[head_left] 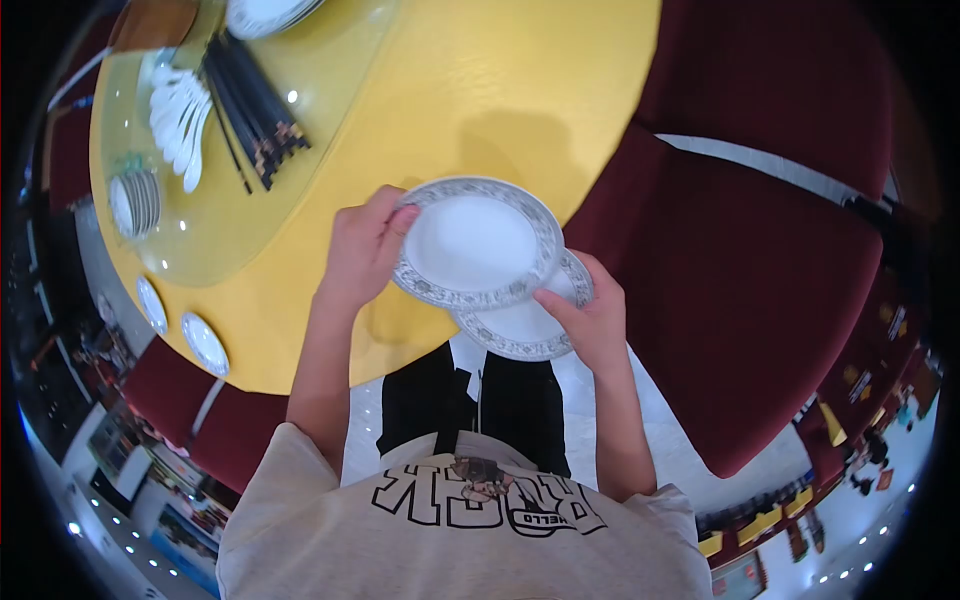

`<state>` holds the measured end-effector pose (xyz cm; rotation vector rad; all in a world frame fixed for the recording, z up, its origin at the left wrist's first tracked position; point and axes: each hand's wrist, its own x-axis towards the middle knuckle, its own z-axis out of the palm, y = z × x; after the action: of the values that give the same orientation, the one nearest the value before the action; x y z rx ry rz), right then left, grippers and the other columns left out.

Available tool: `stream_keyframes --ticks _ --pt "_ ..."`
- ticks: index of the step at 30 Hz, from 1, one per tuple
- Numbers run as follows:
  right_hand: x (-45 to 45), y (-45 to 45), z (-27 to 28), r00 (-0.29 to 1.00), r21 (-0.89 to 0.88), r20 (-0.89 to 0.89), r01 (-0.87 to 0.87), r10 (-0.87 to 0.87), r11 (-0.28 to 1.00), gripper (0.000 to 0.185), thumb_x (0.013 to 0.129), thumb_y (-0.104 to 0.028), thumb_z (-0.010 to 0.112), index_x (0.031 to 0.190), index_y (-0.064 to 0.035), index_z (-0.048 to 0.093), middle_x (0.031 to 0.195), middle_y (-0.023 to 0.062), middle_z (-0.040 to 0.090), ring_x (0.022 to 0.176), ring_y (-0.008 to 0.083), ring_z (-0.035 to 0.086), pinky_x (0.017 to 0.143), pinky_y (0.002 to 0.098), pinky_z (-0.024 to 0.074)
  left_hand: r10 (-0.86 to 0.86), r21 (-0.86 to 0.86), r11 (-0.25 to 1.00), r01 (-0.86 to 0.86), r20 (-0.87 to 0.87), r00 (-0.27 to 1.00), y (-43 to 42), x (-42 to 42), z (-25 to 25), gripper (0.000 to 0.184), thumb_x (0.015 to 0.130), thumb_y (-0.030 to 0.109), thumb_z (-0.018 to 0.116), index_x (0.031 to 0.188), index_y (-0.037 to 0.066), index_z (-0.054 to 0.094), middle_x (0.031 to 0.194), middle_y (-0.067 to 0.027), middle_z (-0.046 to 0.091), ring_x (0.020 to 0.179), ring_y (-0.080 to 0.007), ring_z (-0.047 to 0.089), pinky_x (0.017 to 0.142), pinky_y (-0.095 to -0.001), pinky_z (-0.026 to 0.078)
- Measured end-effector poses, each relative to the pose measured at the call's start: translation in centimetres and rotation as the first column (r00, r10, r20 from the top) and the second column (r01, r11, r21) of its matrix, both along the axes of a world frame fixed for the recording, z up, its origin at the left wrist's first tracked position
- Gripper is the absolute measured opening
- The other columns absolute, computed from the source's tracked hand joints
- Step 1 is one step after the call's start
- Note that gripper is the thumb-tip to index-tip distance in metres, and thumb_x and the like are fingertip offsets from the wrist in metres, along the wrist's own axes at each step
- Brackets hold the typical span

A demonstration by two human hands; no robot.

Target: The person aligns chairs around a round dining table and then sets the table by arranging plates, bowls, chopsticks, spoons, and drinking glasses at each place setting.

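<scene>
Two white plates with grey patterned rims are in my hands, over the front edge of the table. My left hand (365, 250) is closed on the left rim of the upper plate (475, 243), its thumb on the top face. Partly hidden beneath it is the lower plate (525, 330), shifted toward me and to the right. My right hand (598, 315) is closed on the lower plate's right rim, its thumb near the upper plate's edge. I cannot tell whether that thumb touches the upper plate.
On the yellow table (500, 80) is a glass turntable (350, 70) bearing white spoons (180, 120), black chopsticks (250, 105), stacked small dishes (137, 203) and plates (268, 14). Two small plates (205, 342) lie near the left edge. Dark red chairs (740, 290) stand at right.
</scene>
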<state>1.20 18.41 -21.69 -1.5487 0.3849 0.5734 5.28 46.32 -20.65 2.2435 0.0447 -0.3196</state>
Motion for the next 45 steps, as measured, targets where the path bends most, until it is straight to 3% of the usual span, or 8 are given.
stream_keyframes --ticks 12,17,21,25,31,33,37,45 --pt "-1.6 -10.2 -2.0 0.934 0.032 -0.124 0.342 -0.336 0.939 0.041 0.084 0.004 0.074 0.123 0.0066 0.061 0.108 0.0114 0.072 0.097 0.0153 0.068 0.089 0.0309 0.0546 0.510 -0.246 0.836 -0.490 0.022 0.860 -3.8 4.9 -6.8 0.028 0.107 0.020 0.051 0.094 -0.003 0.060 0.076 -0.0002 0.057 0.071 -0.0061 0.047 0.063 -0.0261 0.042" --pt "0.4 -9.3 -1.8 0.923 0.151 -0.139 0.379 -0.359 0.913 0.042 0.084 0.004 0.075 0.123 0.0064 0.060 0.110 0.0129 0.071 0.097 0.0171 0.069 0.089 0.0326 0.0561 0.322 0.560 0.774 -0.297 0.055 0.945 -5.2 5.9 -3.5 0.025 0.101 0.022 0.058 0.100 -0.003 0.062 0.071 -0.0078 0.056 0.065 -0.0171 0.054 0.063 -0.0325 0.046" --pt "2.4 -7.7 -1.4 0.933 0.234 -0.140 0.358 -0.333 0.904 0.044 0.084 0.003 0.076 0.124 0.0060 0.059 0.112 0.0142 0.071 0.098 0.0189 0.070 0.090 0.0342 0.0567 0.016 0.563 0.742 -0.364 0.528 0.849 -5.9 4.8 -1.9 0.026 0.099 0.023 0.063 0.109 -0.001 0.063 0.076 -0.0068 0.059 0.067 -0.0148 0.054 0.063 -0.0305 0.043" --pt "4.6 -5.9 -0.5 0.938 0.318 -0.151 0.346 -0.313 0.883 0.043 0.084 0.004 0.074 0.124 0.0068 0.060 0.111 0.0137 0.071 0.098 0.0186 0.070 0.090 0.0327 0.0560 -0.105 -0.179 0.981 0.080 -0.133 0.986 -7.2 2.7 2.2 0.026 0.098 0.016 0.062 0.116 -0.003 0.061 0.083 -0.0084 0.065 0.070 -0.0140 0.058 0.066 -0.0291 0.047" --pt "7.9 -4.9 1.2 0.962 0.301 -0.044 0.270 -0.270 0.915 0.032 0.093 -0.005 0.068 0.122 0.0056 0.061 0.108 0.0110 0.072 0.092 0.0158 0.069 0.082 0.0297 0.0548 0.075 -0.254 0.961 -0.114 -0.157 0.985 -8.1 3.0 1.9 0.020 0.100 0.011 0.057 0.116 0.000 0.060 0.070 -0.0106 0.061 0.059 -0.0173 0.059 0.060 -0.0285 0.046" --pt "10.0 -6.6 2.8 0.916 -0.205 0.215 -0.297 0.339 0.933 0.024 0.098 -0.011 0.062 0.117 0.0041 0.064 0.099 0.0083 0.073 0.083 0.0120 0.066 0.071 0.0287 0.0523 0.095 -0.306 0.942 -0.138 -0.150 0.984 -6.9 3.7 1.3 0.018 0.100 0.010 0.056 0.115 -0.001 0.060 0.071 -0.0090 0.062 0.062 -0.0157 0.060 0.060 -0.0274 0.046" --pt "13.8 -7.3 3.8 0.920 0.105 0.007 -0.391 0.392 0.914 0.025 0.101 -0.017 0.061 0.112 0.0041 0.066 0.080 0.0024 0.069 0.065 0.0087 0.059 0.061 0.0273 0.0487 0.101 -0.413 0.899 -0.147 -0.131 0.986 -6.2 5.4 1.8 0.020 0.104 0.013 0.052 0.116 -0.001 0.059 0.074 -0.0040 0.064 0.065 -0.0117 0.061 0.060 -0.0245 0.045" --pt "24.6 -3.6 -0.1 0.963 0.239 0.111 0.213 -0.244 0.947 0.017 0.101 -0.016 0.055 0.100 0.0001 0.060 0.074 0.0042 0.062 0.055 0.0111 0.053 0.048 0.0263 0.0402 0.564 -0.533 0.633 -0.561 -0.179 0.806 -5.1 0.1 4.3 0.024 0.107 0.016 0.045 0.121 0.001 0.057 0.079 -0.0044 0.061 0.065 -0.0087 0.055 0.059 -0.0226 0.044"
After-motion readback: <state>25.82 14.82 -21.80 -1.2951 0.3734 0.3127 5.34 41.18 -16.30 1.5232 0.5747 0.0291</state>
